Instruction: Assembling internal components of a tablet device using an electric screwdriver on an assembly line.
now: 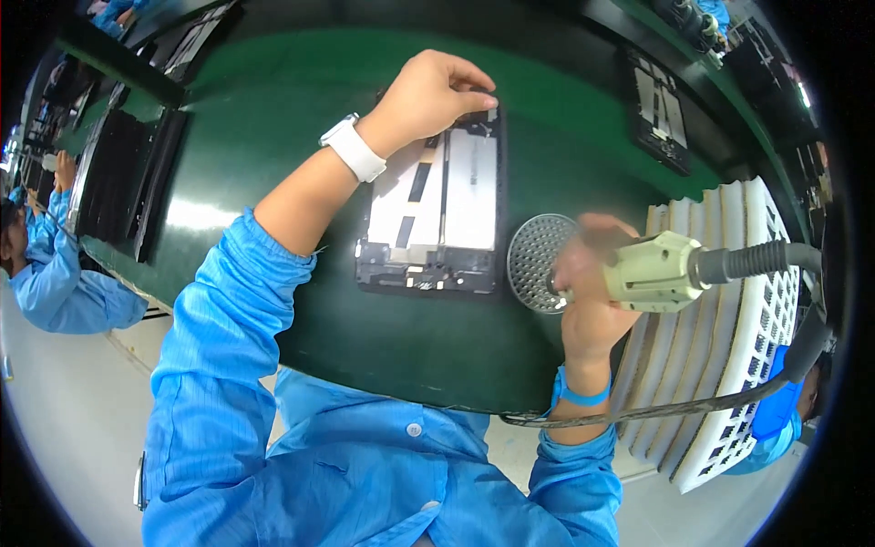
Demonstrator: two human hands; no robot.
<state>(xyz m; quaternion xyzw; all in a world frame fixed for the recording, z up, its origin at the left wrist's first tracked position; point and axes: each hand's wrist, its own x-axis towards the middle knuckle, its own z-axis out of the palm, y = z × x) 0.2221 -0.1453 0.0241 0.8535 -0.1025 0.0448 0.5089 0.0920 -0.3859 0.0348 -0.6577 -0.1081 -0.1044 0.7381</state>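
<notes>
An opened tablet (472, 187), its silver battery panels and dark circuit strips exposed, lies on the green table in front of me. My left hand (431, 102) is over its far edge, thumb and fingers drawn together near the far right corner. Whatever may be between those fingertips is too small to make out. My right hand (591, 292), blurred by motion, is closed round a pale green electric screwdriver (654, 272) with a dark cable. The driver's tip is hidden. Just left of that hand is a round metal dish (533, 264) with many small holes.
Stacked white foam trays (706, 337) stand at the right table edge, close to the screwdriver's cable (665, 410). Another opened tablet (661, 114) lies far right. Dark panels (146, 182) stand at the left. A co-worker in blue (64, 273) sits beyond them.
</notes>
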